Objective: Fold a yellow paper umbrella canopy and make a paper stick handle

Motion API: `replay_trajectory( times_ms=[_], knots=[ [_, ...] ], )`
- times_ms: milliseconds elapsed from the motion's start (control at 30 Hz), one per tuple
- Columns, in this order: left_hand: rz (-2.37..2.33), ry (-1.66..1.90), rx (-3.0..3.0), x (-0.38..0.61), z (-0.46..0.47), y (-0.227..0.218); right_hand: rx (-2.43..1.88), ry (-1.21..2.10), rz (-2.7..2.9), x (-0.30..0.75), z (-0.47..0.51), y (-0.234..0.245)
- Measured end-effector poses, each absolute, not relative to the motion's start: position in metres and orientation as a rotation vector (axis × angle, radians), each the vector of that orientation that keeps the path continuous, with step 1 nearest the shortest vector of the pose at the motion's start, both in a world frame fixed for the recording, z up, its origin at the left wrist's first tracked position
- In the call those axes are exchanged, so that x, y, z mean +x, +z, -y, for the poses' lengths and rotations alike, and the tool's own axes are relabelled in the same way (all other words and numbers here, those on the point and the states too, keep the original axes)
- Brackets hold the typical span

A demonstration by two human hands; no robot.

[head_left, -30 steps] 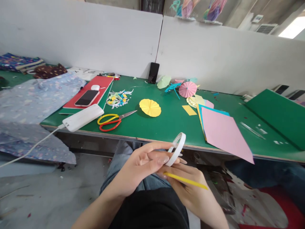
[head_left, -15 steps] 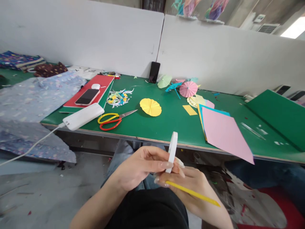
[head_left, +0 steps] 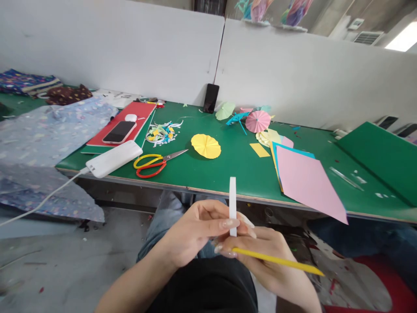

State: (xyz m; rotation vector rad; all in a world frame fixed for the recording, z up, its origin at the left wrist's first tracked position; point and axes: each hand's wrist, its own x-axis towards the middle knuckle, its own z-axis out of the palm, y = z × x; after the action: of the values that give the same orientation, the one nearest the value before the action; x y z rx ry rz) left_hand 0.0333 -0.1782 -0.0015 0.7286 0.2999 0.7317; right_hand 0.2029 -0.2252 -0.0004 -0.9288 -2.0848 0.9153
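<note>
My left hand (head_left: 192,230) is closed on a narrow roll of white tape (head_left: 232,193), held upright and seen edge-on, between thumb and fingers. Close against it, my right hand (head_left: 269,250) pinches a thin yellow paper stick (head_left: 280,261) that points out to the right over the wrist. Some right fingertips sit behind the tape roll, partly hidden. Beyond my hands on the table lies a pleated yellow paper disc (head_left: 206,146). Scissors (head_left: 159,163) with one yellow and one red handle lie to its left.
The green table (head_left: 195,178) carries a white power bank (head_left: 114,159) with cable, a phone on a red folder (head_left: 138,117), paper scraps (head_left: 163,133), small paper umbrellas (head_left: 258,121), a yellow paper piece (head_left: 259,150) and pink sheets (head_left: 309,182) overhanging the front edge. A dark phone (head_left: 211,98) leans on the wall.
The tape roll has turned from a slant to nearly edge-on and upright. The yellow stick has shifted to the right, with more of it sticking out. Both hands stay close together.
</note>
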Motion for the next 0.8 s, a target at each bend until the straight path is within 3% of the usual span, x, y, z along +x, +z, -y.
replay_trajectory(
  times_ms=[500, 800],
  knots=[
    [-0.281, 0.707, 0.689, 0.0353, 0.1843, -0.0019, -0.762, 1.072, 1.999, 0.2052, 0.2238, -0.0047],
    [-0.256, 0.685, 0.654, 0.0349, 0.1858, -0.0030, -0.790, 0.999, 2.019, 0.2048, 0.2243, -0.0008]
  ],
)
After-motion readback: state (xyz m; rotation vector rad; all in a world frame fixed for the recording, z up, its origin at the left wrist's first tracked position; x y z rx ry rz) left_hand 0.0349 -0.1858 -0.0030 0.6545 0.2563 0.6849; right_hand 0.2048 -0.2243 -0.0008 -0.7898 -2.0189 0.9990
